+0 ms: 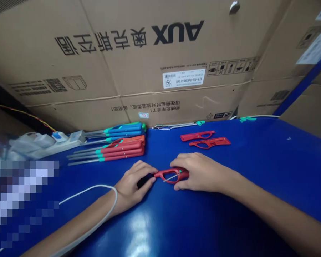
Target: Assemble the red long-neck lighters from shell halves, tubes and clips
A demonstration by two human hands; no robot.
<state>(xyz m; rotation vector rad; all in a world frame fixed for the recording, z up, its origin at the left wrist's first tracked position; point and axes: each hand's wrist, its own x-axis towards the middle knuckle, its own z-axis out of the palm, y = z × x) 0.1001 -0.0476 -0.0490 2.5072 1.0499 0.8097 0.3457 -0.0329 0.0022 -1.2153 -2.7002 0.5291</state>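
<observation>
Nearest to us, our right forearm (pixel 278 210) is stretching in from the lower right and our left forearm (pixel 77 228) is coming in from the lower left, with a white cable (pixel 88 191) running along it and curving around its wrist. Both are reaching across a glossy blue worktop (pixel 160 228) toward a red plastic housing (pixel 171 175), which is lying flat between our hands, a thin metal rod (pixel 173 177) showing across its opening. Our right hand (pixel 200 173) is covering the housing's wider end, its fingers (pixel 182 160) closed over the top, apparently pinning the piece steady against the worktop. Our left hand (pixel 131 185) is curling closed around a small dark object (pixel 144 181), mostly hidden, and its fingertips are just touching the housing's narrow end. Beyond our hands, two more red housings (pixel 210 142) are lying side by side, well clear of our working space. To the left, long-nosed red lighters (pixel 120 151) and blue lighters (pixel 123 131) are sitting in neat, separate stacks by colour, their metal nozzles pointing left. Behind them, a power strip (pixel 42 148) is resting near the worktop's far left, and a large AUX cardboard carton (pixel 123 60) is standing along the back edge, closing off the view. A pixelated patch is hiding the lower left corner.
</observation>
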